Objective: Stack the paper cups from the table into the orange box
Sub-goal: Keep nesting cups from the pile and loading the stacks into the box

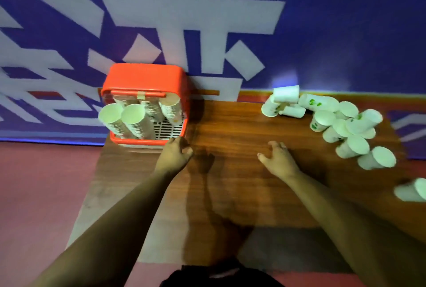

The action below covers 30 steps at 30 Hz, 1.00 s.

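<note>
The orange box [143, 77] stands at the table's far left corner, with several leaning stacks of white paper cups [134, 119] inside it. Loose paper cups [341, 125] lie in a scattered heap at the far right of the wooden table [230, 120], some with green print; one more cup [412, 190] lies at the right edge. My left hand [176, 155] hovers just in front of the box's near right corner, fingers curled and holding nothing. My right hand [277, 156] is over the table's middle, fingers spread, empty, well left of the cup heap.
A blue wall banner with large white characters [189, 14] rises behind the table. Reddish floor [34, 194] lies to the left of the table. The table's left edge runs close beside the box.
</note>
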Tool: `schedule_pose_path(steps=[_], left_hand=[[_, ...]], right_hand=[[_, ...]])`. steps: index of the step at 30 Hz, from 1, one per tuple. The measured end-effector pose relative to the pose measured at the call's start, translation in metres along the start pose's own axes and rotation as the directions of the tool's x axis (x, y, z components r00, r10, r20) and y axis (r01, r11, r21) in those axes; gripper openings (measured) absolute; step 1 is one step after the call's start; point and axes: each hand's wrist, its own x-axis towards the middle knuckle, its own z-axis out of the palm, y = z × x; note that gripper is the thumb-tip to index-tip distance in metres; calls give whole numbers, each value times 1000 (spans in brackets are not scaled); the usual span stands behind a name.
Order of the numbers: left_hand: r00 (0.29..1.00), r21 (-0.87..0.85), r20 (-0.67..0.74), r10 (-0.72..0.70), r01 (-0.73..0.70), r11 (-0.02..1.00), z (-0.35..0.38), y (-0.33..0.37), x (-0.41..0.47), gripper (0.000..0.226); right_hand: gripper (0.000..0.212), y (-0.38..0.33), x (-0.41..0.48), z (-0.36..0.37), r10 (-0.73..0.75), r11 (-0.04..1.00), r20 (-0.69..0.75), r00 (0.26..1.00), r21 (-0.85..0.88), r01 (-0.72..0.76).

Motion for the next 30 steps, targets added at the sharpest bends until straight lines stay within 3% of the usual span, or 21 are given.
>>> schedule_pose_path(steps=[7, 14, 17, 20, 23, 30], left_hand=[[985, -10, 70, 159, -159, 987, 95, 145, 17, 35], [964, 26, 85, 251, -254, 967, 173, 253, 60, 41], [968, 62, -8, 252, -251, 966, 190, 279, 87, 50], [953, 159, -60, 298, -286, 945, 204, 293, 121, 60], [954, 231, -44, 297, -280, 932, 217, 297, 146, 63], [954, 417, 0, 299, -272, 867, 235, 303, 174, 75]], right_hand=[[63, 126, 13, -85, 35, 999, -123, 992, -13, -37], [51, 206, 47, -142, 38, 999, -322, 946, 8, -37], [50, 231, 59, -147, 25, 998, -405, 914, -38, -44], [46, 253, 72, -146, 15, 983, -399, 917, -161, -86], [37, 264, 83, -136, -22, 962, -374, 927, -260, -82], [22, 275, 93, -118, -39, 966, -315, 948, -255, -45]])
